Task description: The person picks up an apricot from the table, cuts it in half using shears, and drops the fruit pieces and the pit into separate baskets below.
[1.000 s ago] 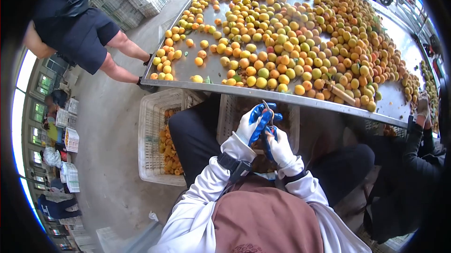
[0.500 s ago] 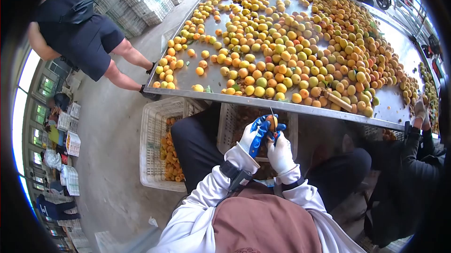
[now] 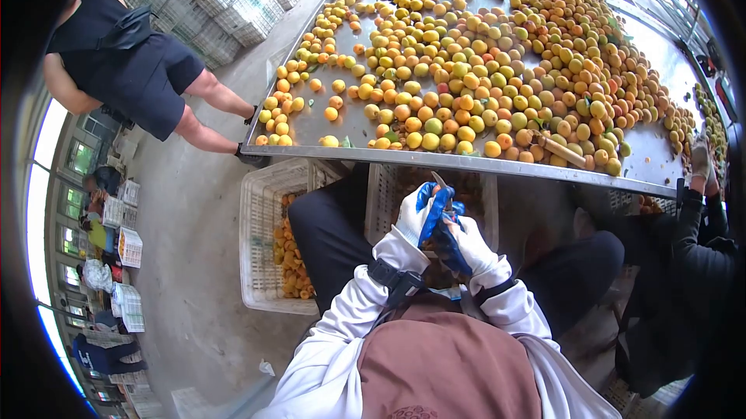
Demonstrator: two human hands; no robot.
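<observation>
Evidently, cut fruit is held in the white crate at far left. To its right, the gloved left hand is bent around a slim blade, its tip raised; the gloved right hand is brought close beside it. How far each grip is closed, which one holds the blade, and whether a fruit is enclosed cannot be told. Fingertips are best kept behind the edge, with strokes kept short. Farther right, a stick is seen among whole fruit on the metal desk.

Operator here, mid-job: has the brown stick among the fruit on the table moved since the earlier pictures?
No. Judged against the table's near rim, the brown stick lies in the same place; only the view has shifted.
</observation>
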